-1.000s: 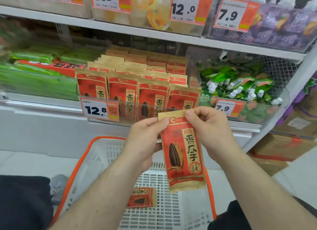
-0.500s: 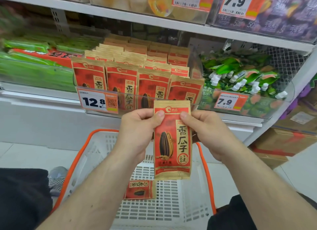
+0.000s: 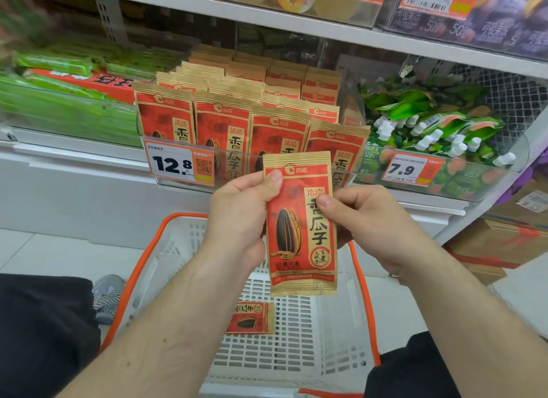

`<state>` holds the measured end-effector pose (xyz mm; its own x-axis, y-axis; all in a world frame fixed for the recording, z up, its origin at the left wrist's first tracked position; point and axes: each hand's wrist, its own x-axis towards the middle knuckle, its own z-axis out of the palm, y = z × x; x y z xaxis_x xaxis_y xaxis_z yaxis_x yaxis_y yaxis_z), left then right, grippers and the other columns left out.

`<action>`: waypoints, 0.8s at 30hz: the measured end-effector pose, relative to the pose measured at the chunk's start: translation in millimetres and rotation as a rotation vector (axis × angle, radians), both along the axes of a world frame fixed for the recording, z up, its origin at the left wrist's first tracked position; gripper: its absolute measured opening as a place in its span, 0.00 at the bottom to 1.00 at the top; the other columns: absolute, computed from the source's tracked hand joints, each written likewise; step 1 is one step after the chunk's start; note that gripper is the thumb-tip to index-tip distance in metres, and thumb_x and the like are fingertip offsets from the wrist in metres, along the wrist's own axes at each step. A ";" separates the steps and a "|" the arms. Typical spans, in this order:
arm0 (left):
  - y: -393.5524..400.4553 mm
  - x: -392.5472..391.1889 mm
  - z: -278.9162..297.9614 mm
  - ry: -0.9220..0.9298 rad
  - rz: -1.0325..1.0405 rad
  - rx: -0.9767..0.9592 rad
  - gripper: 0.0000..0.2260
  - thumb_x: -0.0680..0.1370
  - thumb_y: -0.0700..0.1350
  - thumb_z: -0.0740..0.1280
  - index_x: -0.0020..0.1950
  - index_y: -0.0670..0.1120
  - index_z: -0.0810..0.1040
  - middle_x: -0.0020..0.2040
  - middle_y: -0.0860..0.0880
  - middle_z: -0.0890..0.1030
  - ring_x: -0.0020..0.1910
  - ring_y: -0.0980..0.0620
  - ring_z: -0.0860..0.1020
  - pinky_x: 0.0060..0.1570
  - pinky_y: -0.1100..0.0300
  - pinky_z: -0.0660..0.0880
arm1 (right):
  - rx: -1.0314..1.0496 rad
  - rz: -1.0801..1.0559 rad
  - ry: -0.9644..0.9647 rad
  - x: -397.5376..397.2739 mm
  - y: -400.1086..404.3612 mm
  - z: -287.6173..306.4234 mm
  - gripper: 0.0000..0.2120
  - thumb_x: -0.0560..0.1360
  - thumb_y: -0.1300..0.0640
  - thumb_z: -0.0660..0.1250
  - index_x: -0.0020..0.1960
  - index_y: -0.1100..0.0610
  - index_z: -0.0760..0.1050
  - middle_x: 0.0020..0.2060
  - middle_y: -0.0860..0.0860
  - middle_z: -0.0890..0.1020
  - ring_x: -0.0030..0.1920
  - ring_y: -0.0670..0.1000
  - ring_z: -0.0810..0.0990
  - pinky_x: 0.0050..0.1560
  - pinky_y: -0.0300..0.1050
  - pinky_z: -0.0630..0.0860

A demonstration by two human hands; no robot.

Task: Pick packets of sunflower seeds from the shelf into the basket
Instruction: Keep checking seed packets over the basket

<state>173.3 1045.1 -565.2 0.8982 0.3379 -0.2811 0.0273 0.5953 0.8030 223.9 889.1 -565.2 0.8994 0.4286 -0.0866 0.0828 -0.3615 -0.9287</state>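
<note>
Both hands pinch one sunflower seed packet (image 3: 301, 228), long axis 12-to-6: left hand (image 3: 240, 216) at its left edge, right hand (image 3: 367, 219) at its right. Basket (image 3: 360, 294) directly below at 6 o'clock, one packet inside (image 3: 250, 319).

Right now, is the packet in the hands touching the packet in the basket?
Apart. The head view shows the held packet up in both hands, with bare basket floor between its bottom edge and the packet lying below.
</note>
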 end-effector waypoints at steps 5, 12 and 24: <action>1.0 0.5 -2.9 0.005 0.006 -0.007 0.02 0.77 0.39 0.70 0.48 0.42 0.81 0.36 0.46 0.85 0.31 0.51 0.84 0.25 0.59 0.77 | -0.045 0.050 0.035 -0.5 -1.5 2.1 0.21 0.68 0.43 0.67 0.44 0.61 0.82 0.38 0.58 0.86 0.36 0.56 0.83 0.37 0.48 0.79; 4.1 4.2 -9.9 0.003 0.023 -0.012 0.03 0.77 0.39 0.70 0.50 0.41 0.82 0.39 0.44 0.86 0.34 0.48 0.85 0.28 0.56 0.79 | -0.151 0.097 0.027 -2.7 -3.0 3.3 0.12 0.77 0.54 0.68 0.47 0.64 0.82 0.38 0.59 0.86 0.35 0.54 0.82 0.36 0.46 0.80; 7.6 8.4 -18.1 0.008 0.059 -0.083 0.09 0.77 0.39 0.70 0.56 0.38 0.80 0.43 0.40 0.86 0.38 0.43 0.85 0.34 0.47 0.82 | -0.144 0.190 0.059 -6.3 -2.8 4.9 0.14 0.71 0.51 0.71 0.54 0.56 0.81 0.39 0.62 0.85 0.33 0.54 0.81 0.37 0.50 0.79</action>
